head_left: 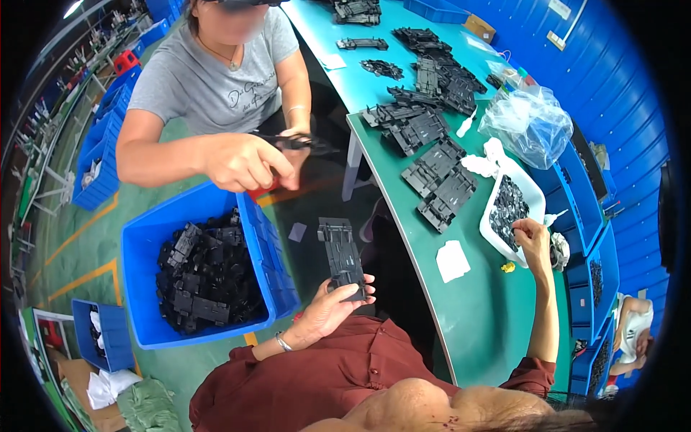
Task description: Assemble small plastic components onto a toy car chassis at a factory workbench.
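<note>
My left hand (pixel 332 311) is closed around the lower end of a long black plastic chassis-like part (pixel 341 248), with the thumb across its face. The piece stands clear of the table, over my lap. My right hand (pixel 534 243) reaches over the near end of a white tray (pixel 538 196) filled with small black parts (pixel 509 205). Its fingers are pinched together there, and whatever they hold is hidden. On the green table (pixel 482 317), similar black chassis parts (pixel 439 183) lie in rows and overlapping piles beyond the tray.
A blue crate (pixel 284 288) full of black parts stands at my left. Across from me, a co-worker (pixel 216 108) handles a dark piece. A clear plastic bag (pixel 529 126), white paper (pixel 452 261) and a yellow scrap (pixel 508 267) lie on the table; blue bins (pixel 581 306) line its right side.
</note>
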`<state>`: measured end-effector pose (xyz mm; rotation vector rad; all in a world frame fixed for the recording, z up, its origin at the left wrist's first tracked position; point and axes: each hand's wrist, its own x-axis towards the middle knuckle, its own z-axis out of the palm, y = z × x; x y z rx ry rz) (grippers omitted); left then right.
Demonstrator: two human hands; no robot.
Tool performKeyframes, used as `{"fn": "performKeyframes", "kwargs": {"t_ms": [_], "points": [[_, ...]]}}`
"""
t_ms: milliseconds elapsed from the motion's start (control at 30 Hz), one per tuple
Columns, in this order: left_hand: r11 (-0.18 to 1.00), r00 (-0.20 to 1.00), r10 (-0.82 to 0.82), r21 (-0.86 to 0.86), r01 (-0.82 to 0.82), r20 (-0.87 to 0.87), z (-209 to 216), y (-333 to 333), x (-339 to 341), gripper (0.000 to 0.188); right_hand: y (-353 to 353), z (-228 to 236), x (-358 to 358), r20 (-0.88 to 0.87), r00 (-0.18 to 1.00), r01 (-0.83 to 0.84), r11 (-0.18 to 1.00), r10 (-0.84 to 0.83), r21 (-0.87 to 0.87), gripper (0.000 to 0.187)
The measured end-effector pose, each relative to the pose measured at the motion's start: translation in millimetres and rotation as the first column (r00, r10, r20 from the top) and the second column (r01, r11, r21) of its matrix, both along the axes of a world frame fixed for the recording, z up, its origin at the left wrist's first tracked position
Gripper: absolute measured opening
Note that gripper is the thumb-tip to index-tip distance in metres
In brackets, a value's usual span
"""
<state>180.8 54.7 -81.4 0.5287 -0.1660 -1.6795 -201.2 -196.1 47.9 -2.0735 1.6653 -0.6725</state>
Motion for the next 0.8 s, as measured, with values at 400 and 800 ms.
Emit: {"fn": "performKeyframes", "kwargs": {"t_ms": [400,800], "points": [[0.998,0.999,0.006,-0.063,-0.008,-0.040,6,-6,8,0.042,12,11,18,-0.087,0.996,0.030,0.997,-0.036,-0.068,0.011],[1.000,0.996,0.005,-0.017,-0.007,-0.089,3,-10,9,0.051,11,4,14,-0.079,0.997,0.002,0.996,-0.009,-0.094,0.009]]}}
